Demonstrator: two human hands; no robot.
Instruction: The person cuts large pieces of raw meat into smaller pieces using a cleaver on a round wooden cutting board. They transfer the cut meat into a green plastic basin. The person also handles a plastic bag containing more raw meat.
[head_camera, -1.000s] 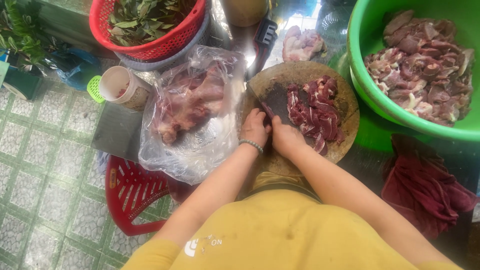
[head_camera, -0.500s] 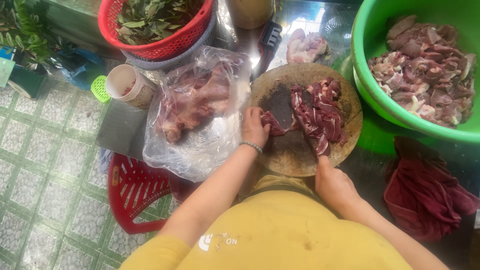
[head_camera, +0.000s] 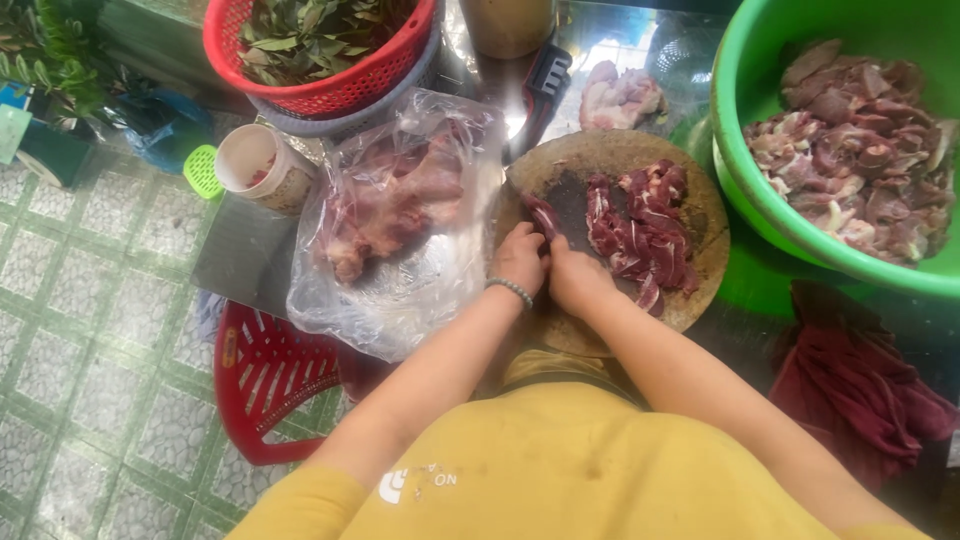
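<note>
Meat is what both hands work on: a small dark red strip of raw meat (head_camera: 543, 217) lies at the near left part of the round wooden chopping board (head_camera: 700, 215), just beyond the fingertips of the left hand (head_camera: 520, 258). That hand, with a beaded bracelet (head_camera: 513, 290) at its wrist, is curled with the fingers bent down onto the strip, pinning it to the wood. The right hand (head_camera: 576, 278) sits touching the left, closed into a loose fist at the board's near edge; whether it has a handle in its grip cannot be told, and a dark flat shape just ahead of it is too unclear to name. Beyond and to the right of the right hand lies a heap of glossy, deep red sliced meat (head_camera: 640, 232), the slices overlapping and streaked with paler fat. Left of the left hand, a clear plastic bag holding pinkish raw meat pieces (head_camera: 390, 205) spreads open, and beyond it stand a pale cup (head_camera: 262, 165) and a red plastic basket of green leaves (head_camera: 325, 45). Far to the right of the right hand a big green plastic basin (head_camera: 745, 120) is full of cut meat, with a dark red cloth (head_camera: 850, 385) lying nearer the body. A red plastic stool (head_camera: 265, 385) stands below the left forearm.
</note>
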